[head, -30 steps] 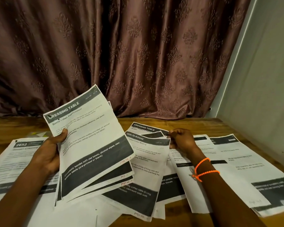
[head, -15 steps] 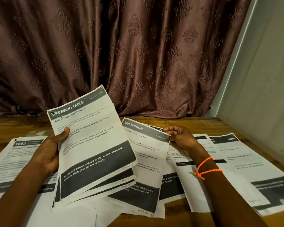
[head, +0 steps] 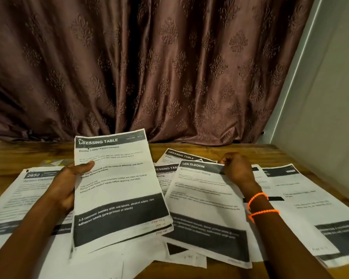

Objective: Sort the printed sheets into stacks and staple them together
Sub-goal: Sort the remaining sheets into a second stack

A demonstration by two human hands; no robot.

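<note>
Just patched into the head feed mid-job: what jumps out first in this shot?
The left hand holds up a small stack of sheets headed DRESSING TABLE, centre-left. Beside it, the right hand, with orange bracelets on its wrist, pinches the top corner of a MULTI-ROOM sheet. More printed sheets cover the wooden table before a brown patterned curtain.

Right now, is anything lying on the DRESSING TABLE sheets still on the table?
Yes. The MULTI-ROOM sheet, pinched at its top edge by the right hand, overlaps both DRESSING TABLE sheets on the table.
</note>
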